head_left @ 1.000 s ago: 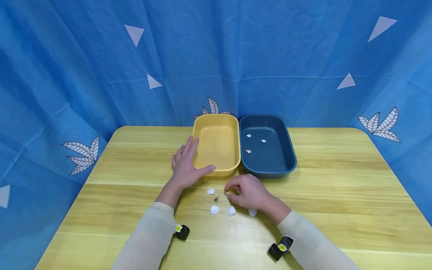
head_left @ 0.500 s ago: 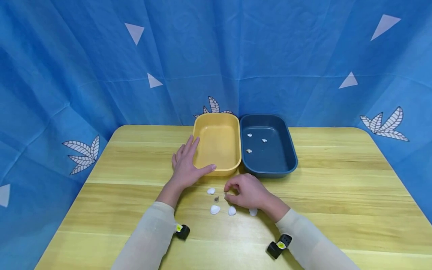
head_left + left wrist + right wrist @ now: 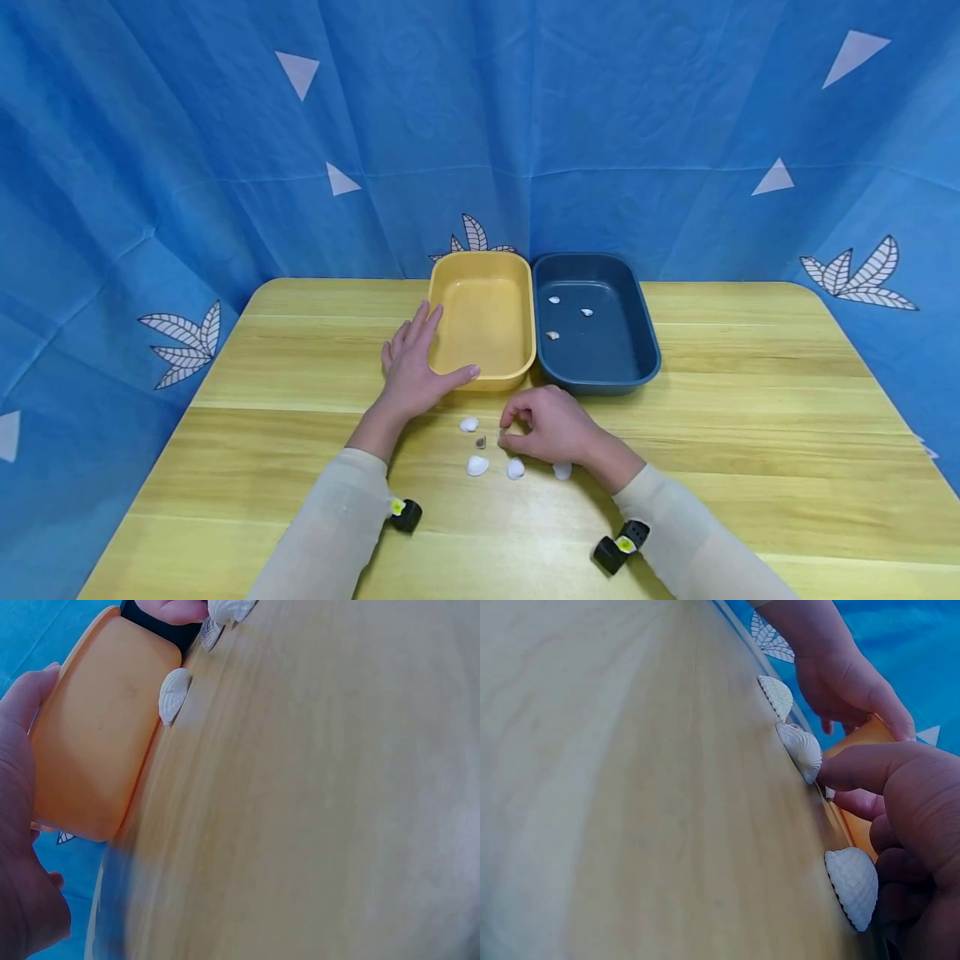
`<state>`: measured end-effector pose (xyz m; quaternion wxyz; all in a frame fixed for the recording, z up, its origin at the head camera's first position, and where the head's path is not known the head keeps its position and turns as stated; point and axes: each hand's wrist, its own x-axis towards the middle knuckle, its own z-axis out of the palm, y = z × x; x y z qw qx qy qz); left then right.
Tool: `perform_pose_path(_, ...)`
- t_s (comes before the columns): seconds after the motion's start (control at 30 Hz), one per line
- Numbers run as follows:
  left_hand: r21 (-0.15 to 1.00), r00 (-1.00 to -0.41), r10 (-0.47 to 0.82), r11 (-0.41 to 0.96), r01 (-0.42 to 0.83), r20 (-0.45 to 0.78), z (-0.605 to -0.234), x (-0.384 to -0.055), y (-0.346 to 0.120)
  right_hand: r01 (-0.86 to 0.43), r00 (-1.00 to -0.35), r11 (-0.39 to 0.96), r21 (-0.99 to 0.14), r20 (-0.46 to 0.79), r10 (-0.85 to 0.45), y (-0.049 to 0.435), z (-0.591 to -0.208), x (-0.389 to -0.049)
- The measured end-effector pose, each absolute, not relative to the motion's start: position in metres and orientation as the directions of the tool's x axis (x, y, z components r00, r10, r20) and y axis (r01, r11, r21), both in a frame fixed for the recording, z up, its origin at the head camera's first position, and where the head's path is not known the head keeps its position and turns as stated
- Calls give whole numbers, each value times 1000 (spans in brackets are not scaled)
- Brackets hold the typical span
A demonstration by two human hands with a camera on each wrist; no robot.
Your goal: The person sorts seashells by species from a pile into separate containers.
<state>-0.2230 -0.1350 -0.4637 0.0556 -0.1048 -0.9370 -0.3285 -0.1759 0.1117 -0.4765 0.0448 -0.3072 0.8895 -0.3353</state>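
My left hand (image 3: pixel 411 375) rests at the yellow tray (image 3: pixel 482 325), fingers spread along its left side and thumb lying over the front rim. Just in front of the trays, my right hand (image 3: pixel 553 427) pinches a small pale seashell (image 3: pixel 501 435) between thumb and forefinger, low at the tabletop; the fingers hide most of it. Around it lie white seashells (image 3: pixel 477 466), (image 3: pixel 853 889) and a small brownish shell (image 3: pixel 481 442). One white shell (image 3: pixel 562 471) is partly covered by the right wrist.
A dark blue tray (image 3: pixel 600 362) stands against the yellow one's right side, with three small shells (image 3: pixel 552 335) inside. Both trays sit at the back of the wooden table (image 3: pixel 750 400). Behind hangs a blue patterned curtain (image 3: pixel 630 100).
The right thumb and forefinger have closed slightly on the small shell. The left hand and the trays stay put.
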Motion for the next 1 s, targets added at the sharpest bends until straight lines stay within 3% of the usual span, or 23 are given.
perform_pose_path(0.47, 600, -974, 157, 769, 223, 161, -463, -222, -134, -520, -758, 540, -661, 66, -649, 116, -470, -178)
perform_pose_path(1.0, 601, -976, 159, 769, 217, 149, -461, -222, -134, -523, -757, 526, -671, 82, -648, 119, -466, -175)
